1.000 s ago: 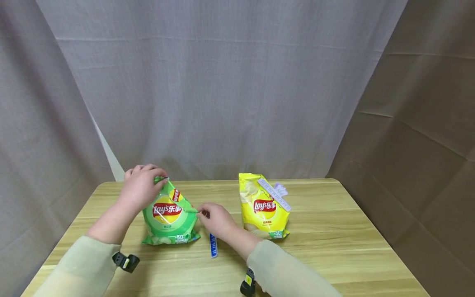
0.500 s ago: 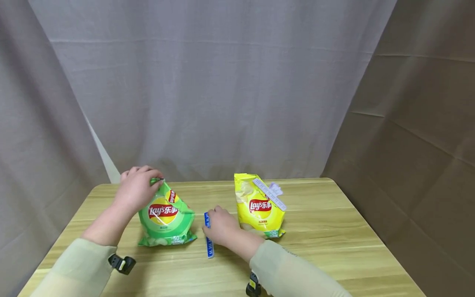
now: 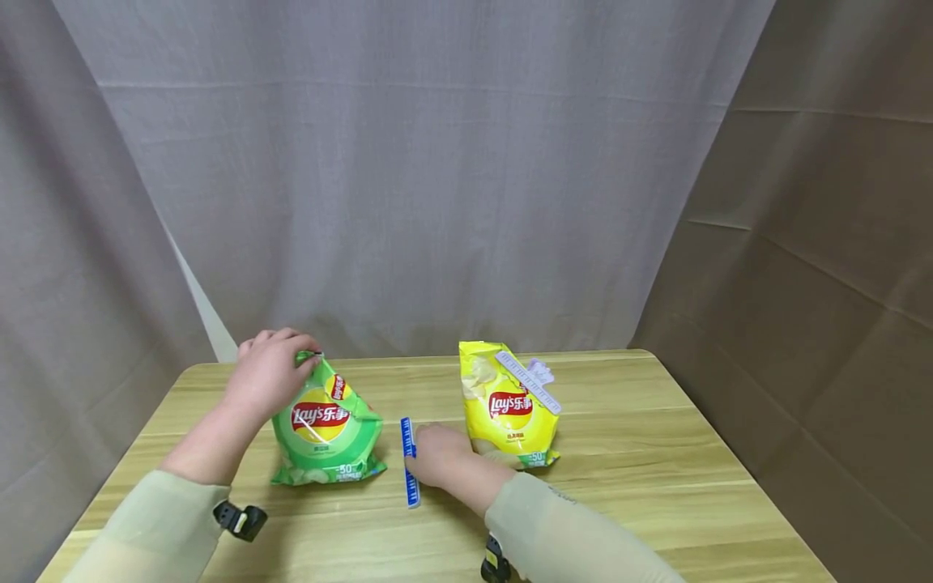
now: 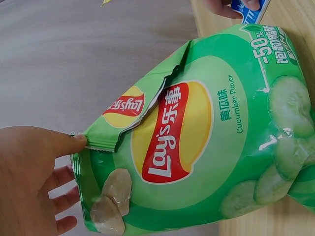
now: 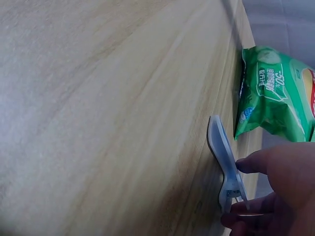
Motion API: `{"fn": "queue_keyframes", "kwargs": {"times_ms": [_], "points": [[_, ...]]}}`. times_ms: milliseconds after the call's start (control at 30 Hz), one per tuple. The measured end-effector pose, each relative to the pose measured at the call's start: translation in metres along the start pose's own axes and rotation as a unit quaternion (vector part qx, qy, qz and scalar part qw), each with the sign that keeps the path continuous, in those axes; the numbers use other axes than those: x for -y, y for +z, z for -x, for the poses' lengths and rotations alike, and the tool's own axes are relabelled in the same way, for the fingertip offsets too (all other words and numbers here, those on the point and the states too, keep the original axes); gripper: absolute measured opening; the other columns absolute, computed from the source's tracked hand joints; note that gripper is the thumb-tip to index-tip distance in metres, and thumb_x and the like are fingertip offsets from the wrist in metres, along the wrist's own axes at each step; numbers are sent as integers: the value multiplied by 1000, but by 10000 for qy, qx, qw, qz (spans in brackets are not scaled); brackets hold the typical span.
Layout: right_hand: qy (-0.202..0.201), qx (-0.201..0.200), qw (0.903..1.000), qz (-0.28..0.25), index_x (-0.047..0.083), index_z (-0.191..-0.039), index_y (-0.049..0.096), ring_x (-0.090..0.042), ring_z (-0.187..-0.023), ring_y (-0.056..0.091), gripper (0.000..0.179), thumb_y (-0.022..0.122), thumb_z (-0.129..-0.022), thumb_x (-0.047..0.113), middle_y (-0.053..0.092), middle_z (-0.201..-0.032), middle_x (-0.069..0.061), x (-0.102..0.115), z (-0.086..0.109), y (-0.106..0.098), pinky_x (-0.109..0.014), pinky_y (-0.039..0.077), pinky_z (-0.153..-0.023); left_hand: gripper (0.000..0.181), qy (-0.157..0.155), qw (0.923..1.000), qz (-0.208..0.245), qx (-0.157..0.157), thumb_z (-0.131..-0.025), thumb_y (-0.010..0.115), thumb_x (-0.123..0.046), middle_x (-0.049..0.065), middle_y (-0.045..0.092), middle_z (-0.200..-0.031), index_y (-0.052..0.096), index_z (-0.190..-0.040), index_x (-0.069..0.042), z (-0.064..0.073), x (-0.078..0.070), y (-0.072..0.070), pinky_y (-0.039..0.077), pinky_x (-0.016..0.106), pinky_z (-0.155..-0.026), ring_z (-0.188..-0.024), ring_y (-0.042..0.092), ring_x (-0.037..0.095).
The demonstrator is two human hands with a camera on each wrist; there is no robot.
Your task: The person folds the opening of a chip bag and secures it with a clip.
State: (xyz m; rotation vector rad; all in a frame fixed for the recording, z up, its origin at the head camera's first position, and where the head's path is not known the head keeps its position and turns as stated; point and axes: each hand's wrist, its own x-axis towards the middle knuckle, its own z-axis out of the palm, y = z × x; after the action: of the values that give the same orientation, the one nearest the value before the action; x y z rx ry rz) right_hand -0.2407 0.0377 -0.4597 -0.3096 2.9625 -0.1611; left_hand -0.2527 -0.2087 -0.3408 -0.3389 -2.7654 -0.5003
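Note:
On the left stands a green bag of potato chips (image 3: 328, 441) with its top corner folded over the front. My left hand (image 4: 29, 177) pinches that fold at the upper left, thumb in front and the other fingers behind the bag. Right of the bag, on the table, is a blue bag clip (image 3: 410, 486). My right hand (image 3: 440, 453) is at the clip's right side. In the right wrist view the clip (image 5: 224, 157) lies between thumb and fingers, which grip it near its handle end. The head view hides most of my right fingers.
A yellow bag of potato chips (image 3: 503, 437) stands to the right, a pale purple bag clip (image 3: 528, 380) across its folded top corner. The wooden table (image 3: 641, 486) ends at a grey curtain (image 3: 437, 202) behind; a brown curtain (image 3: 816, 283) hangs on the right.
My right hand has let go of the green bag's folded corner and moved down to the blue clip, taking hold of it. My left hand keeps its pinch on the bag's top.

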Motion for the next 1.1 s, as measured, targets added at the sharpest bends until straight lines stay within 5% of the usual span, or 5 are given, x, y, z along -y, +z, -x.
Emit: {"fn": "queue_keyframes", "kwargs": {"times_ms": [333,700,933,1100], "points": [[149,138,9974,-685,6,-103,65,-17,-67,52,26,61,-97,31,56,-80,-2,0,-3,-1,-31,45,-59,21,-1,10000,45,21,-97,63,-20,17,63,-122,70,-113,-10,1,-1,-1,28,61,-98,-119,46,42],[189,218,9812,-1907,-1,-128,58,-18,-71,54,39,64,-93,16,64,-99,-10,-1,-5,-4,-31,47,-59,20,-1,10000,-13,-61,-97,63,-21,17,63,-123,70,-113,-11,1,1,1,28,61,-98,-119,46,42],[257,105,9734,-2276,3,-92,65,-16,-66,53,15,74,-86,14,58,-77,-3,-5,-11,-2,-29,45,-57,20,-14,10000,0,-34,-97,63,-22,18,62,-123,70,-113,-11,2,0,-1,28,61,-97,-119,46,43],[311,89,9717,-2340,11,-71,56,-14,-56,47,25,76,-84,18,50,-65,0,-7,-12,2,-26,37,-50,21,-5,10000,5,-34,-97,63,-22,18,62,-123,70,-113,-11,3,1,0,28,61,-97,-119,46,42]]}}
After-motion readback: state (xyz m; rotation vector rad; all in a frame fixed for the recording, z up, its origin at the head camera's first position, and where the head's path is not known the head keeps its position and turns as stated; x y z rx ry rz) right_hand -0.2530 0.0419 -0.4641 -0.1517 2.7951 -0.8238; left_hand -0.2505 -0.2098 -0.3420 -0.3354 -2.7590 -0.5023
